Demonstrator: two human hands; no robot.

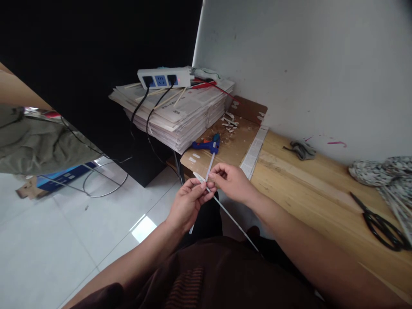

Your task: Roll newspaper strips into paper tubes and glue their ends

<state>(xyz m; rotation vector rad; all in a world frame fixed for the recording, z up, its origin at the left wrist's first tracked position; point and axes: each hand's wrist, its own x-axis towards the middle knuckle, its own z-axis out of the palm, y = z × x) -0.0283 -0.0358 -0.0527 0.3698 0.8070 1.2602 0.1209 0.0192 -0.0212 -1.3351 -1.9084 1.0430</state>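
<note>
Thin pale strips [234, 221], which look like rolled paper, cross between my two hands, one long strip running down to the right over my lap. My left hand [188, 201] is closed on the strips where they meet, its thumb and fingers pinched together. Close beside it, my right hand [230, 180] pinches a pale strip that points up toward the blue glue gun [206, 146]. A short strip end shows below my left hand. The exact joint of the strips is partly hidden by my fingers.
Stacked paper [193, 116] carries a white power strip [164, 78] with two black plugs. Cardboard with scraps lies on the wooden table [296, 184]. Black scissors [380, 223], a grey bundle [301, 150] and braided material [370, 171] are at right. A black panel [96, 64] stands at left.
</note>
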